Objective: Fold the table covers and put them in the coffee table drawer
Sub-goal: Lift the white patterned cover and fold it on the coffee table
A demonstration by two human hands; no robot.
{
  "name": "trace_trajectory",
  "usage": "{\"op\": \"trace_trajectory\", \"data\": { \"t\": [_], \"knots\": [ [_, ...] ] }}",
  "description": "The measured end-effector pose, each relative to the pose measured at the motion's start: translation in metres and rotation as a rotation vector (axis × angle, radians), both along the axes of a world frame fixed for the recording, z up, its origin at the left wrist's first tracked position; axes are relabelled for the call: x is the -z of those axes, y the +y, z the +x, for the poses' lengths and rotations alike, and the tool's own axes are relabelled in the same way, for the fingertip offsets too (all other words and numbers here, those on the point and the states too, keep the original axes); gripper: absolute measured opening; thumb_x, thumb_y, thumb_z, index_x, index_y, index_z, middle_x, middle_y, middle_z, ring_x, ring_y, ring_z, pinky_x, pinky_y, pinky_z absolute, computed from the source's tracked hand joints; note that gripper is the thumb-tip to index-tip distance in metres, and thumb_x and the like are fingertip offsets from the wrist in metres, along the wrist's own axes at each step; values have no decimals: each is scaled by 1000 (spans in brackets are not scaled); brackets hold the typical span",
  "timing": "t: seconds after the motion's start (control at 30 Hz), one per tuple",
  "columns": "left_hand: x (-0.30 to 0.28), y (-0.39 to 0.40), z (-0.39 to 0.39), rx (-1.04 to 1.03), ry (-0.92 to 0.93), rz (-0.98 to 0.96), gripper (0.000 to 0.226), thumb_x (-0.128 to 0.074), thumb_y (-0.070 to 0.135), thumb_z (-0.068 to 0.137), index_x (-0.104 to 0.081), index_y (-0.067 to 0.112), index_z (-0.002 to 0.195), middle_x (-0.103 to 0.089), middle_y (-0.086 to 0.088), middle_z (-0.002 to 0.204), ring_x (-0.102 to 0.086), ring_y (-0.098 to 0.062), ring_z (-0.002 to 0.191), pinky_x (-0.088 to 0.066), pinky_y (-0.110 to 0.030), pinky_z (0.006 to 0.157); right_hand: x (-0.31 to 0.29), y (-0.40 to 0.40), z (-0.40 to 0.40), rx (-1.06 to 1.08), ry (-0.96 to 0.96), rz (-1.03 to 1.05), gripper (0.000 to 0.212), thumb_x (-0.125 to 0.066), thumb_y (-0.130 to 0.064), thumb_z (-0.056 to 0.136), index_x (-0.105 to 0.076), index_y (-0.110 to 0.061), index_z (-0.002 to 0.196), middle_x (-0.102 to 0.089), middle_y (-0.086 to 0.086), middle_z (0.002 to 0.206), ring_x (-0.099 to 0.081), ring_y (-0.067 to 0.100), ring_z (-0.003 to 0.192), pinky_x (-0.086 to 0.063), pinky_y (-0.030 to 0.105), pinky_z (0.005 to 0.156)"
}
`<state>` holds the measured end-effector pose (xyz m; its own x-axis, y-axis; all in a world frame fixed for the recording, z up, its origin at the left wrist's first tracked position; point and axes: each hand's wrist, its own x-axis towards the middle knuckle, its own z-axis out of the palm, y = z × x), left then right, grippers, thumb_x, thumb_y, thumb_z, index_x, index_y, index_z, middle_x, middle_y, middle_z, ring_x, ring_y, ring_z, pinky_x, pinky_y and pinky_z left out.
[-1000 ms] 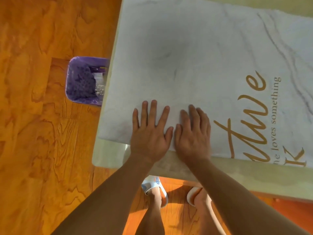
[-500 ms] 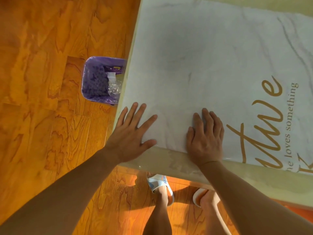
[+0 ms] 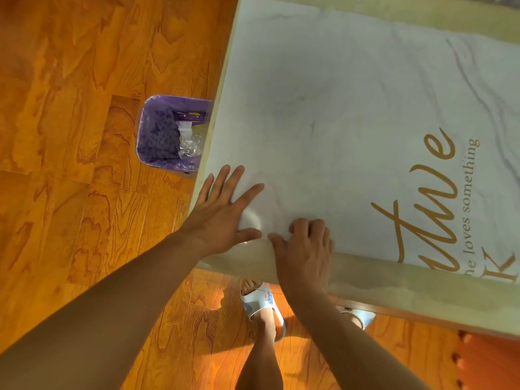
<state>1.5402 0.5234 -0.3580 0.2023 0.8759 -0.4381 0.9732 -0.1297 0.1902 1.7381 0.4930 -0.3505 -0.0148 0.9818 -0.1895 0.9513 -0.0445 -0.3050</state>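
On the table cover [image 3: 337,122], near its right edge, we read large gold script letters, "twe" as far as we can make them out, cut off at the near edge. Beside them runs smaller grey print: "loves something", with "he" before it, partly cut. A gold "K" sits at the near right corner. We read nothing else.

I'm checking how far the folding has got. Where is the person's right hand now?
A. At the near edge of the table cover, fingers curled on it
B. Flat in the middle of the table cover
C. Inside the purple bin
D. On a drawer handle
A: the right hand sits at the near edge of the marble-print table cover, its fingers curled on the edge.
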Motion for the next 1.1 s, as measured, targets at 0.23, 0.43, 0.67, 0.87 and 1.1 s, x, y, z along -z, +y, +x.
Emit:
{"op": "trace_trajectory", "data": {
  "t": [0.23, 0.43, 0.67, 0.87, 1.1],
  "knots": [
    [-17, 7, 22, -110, 69, -92, 104, -52, 78, 84, 10, 40, 158, 26, -6, 166, 28, -32, 151, 5, -56, 124, -8, 2, -17, 182, -16, -208, 43, -65, -60, 83, -54, -20, 93, -43, -1, 97, -43, 22, 94, -43, 40, 86],
    [-29, 13, 34, -149, 143, -158, 109, -59, 71, 85, 17, 40, 156, 28, -6, 165, 26, -33, 152, -4, -62, 122, -18, 17, -9, 68, -90, -247, 54, -61, -66, 84, -54, -19, 111, -43, 1, 108, -44, 23, 101, -38, 37, 91],
    [-37, 15, 36, -173, 144, -194, 109, -64, 64, 86, 16, 41, 156, 27, -4, 165, 24, -31, 153, -10, -63, 122, -21, 26, 51, 93, -165, -286, 68, -62, -79, 72, -50, -23, 108, -37, -1, 102, -39, 21, 96, -37, 38, 88],
    [-40, 14, 37, -177, 155, -180, 108, -62, 66, 86, 17, 41, 156, 26, -3, 165, 22, -31, 153, -12, -60, 123, -26, 34, 88, 225, -95, -380, 69, -71, -74, 70, -49, -24, 112, -43, 0, 109, -44, 24, 104, -38, 41, 96],
    [-37, 14, 47, -125, 222, -101, 100, -67, 53, 89, 1, 34, 159, 14, -12, 167, 13, -40, 154, -7, -58, 124, -28, 42, 99, 251, -63, -407, 71, -78, -65, 71, -47, -22, 118, -40, 0, 110, -46, 25, 111, -40, 41, 102]
  ]
}}
